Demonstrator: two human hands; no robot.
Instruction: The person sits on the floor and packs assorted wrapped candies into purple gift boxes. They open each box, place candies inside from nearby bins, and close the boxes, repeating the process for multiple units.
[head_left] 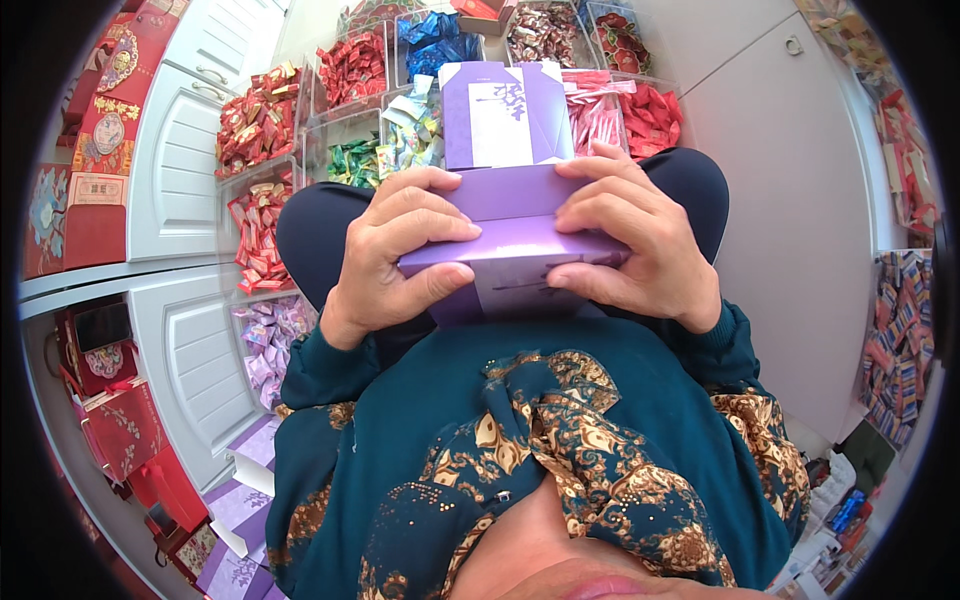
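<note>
The carton was between the left hand and the right hand, before the torso, with the left knee and the right knee to either side. Just beyond it, on the far side, was a second carton, with wrapped pieces in bins to its left, its right and behind it. More of them ran along the left toward the near side, where further cartons lay at the near left. Left of these were cupboard doors, then boxes on the extreme left. Right of the right knee was a panel, with packets farther right.
</note>
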